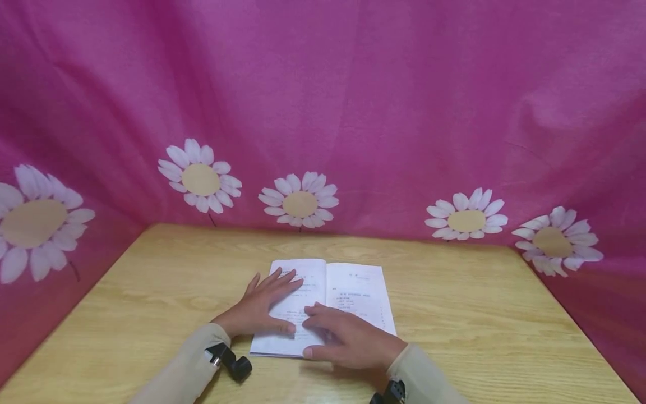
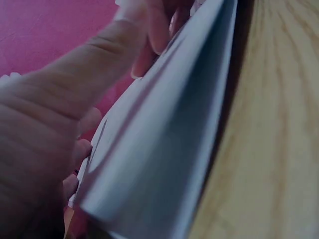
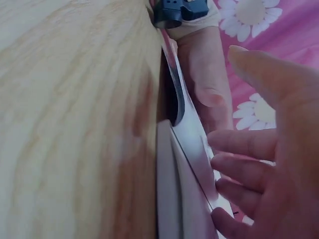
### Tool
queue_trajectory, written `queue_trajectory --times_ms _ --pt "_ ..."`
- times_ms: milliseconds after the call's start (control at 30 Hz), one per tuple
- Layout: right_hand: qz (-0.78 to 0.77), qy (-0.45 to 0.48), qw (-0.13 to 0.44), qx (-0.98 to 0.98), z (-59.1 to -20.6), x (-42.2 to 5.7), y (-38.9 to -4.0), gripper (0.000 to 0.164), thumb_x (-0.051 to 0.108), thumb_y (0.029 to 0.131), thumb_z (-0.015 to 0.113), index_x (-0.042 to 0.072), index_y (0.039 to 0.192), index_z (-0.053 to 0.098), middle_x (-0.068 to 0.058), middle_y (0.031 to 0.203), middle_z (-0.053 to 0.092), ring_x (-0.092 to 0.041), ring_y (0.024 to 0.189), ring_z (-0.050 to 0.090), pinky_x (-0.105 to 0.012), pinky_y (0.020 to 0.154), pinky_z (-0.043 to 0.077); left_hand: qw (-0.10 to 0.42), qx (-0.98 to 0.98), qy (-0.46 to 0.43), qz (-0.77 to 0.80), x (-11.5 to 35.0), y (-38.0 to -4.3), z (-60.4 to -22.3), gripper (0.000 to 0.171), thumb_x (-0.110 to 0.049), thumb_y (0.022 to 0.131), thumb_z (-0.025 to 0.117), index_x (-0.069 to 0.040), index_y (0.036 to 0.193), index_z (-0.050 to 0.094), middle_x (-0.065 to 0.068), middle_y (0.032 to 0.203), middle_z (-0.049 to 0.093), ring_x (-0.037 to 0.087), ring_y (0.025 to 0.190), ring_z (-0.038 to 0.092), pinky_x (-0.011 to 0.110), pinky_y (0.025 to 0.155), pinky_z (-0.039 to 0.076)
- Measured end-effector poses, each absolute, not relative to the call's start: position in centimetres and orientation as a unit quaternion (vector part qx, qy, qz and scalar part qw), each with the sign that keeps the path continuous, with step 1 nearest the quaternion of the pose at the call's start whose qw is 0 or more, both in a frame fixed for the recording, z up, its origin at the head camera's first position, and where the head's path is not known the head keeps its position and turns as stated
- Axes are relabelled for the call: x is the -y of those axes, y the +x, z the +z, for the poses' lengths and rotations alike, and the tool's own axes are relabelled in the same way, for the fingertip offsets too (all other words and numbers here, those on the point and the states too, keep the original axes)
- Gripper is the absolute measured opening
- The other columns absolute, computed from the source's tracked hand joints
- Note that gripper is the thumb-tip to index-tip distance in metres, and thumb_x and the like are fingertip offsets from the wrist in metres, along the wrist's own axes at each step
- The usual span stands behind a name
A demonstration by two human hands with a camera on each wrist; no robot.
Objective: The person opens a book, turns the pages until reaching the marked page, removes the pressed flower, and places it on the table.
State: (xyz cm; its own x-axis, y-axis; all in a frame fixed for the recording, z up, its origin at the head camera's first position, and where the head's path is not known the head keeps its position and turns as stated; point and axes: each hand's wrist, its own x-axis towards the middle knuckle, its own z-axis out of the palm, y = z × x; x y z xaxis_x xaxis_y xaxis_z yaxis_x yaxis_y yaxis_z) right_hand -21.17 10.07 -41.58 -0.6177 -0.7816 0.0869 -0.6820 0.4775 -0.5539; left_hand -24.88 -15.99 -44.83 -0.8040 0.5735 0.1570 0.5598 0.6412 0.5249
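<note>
An open book [image 1: 360, 286] with printed white pages lies on the wooden table, its spine running away from me. My left hand [image 1: 264, 306] rests on the left page, fingers spread and nearly straight. Low on the book near the gutter, my right hand [image 1: 348, 336] touches the pages with relaxed fingers, the thumb apart by the lower edge. The left wrist view shows the near edge of the book [image 2: 149, 149] with the pages bowed up off the cover. From the right wrist, the fingertips of my right hand [image 3: 264, 169] meet the page surface. Neither hand pinches a page.
The light wooden table [image 1: 464, 314] extends around the book on all sides. A pink curtain [image 1: 383, 112] with large white daisies stands behind it and along both sides. Black cameras [image 1: 237, 367] are strapped at both wrists over beige sleeves.
</note>
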Motion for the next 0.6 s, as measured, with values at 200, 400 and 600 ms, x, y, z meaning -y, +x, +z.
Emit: queue_trajectory --times_ms 200,400,600 --pt "-0.324 -0.382 0.075 -0.862 -41.2 -11.1 -22.0 0.062 0.057 0.091 0.056 0.015 0.138 0.053 0.004 0.144 0.049 -0.014 0.135 0.041 -0.042 0.111 0.032 0.018 -0.913 0.308 0.267 15.9 -24.8 -45.0 0.097 -0.069 0.073 0.067 -0.026 0.152 0.03 -0.001 0.16 0.018 0.032 0.148 0.005 0.062 0.111 -0.008" --pt "-0.404 -0.284 0.081 -0.866 -41.4 -13.4 -23.8 0.068 0.051 0.087 0.066 0.017 0.143 0.048 0.003 0.143 0.05 -0.017 0.135 0.04 -0.044 0.113 0.028 0.028 -0.922 0.293 0.252 15.8 -24.9 -45.4 0.1 -0.075 0.071 0.065 -0.029 0.152 0.031 -0.003 0.16 0.018 0.03 0.148 0.004 0.062 0.111 -0.008" --pt "-0.469 -0.212 0.072 -0.854 -42.1 -15.9 -25.5 0.073 0.045 0.085 0.071 0.019 0.146 0.042 -0.003 0.148 0.044 -0.022 0.138 0.037 -0.049 0.114 0.024 0.032 -0.924 0.292 0.244 15.7 -24.9 -45.0 0.101 -0.077 0.07 0.063 -0.028 0.152 0.031 -0.003 0.16 0.018 0.029 0.148 0.005 0.061 0.112 -0.008"
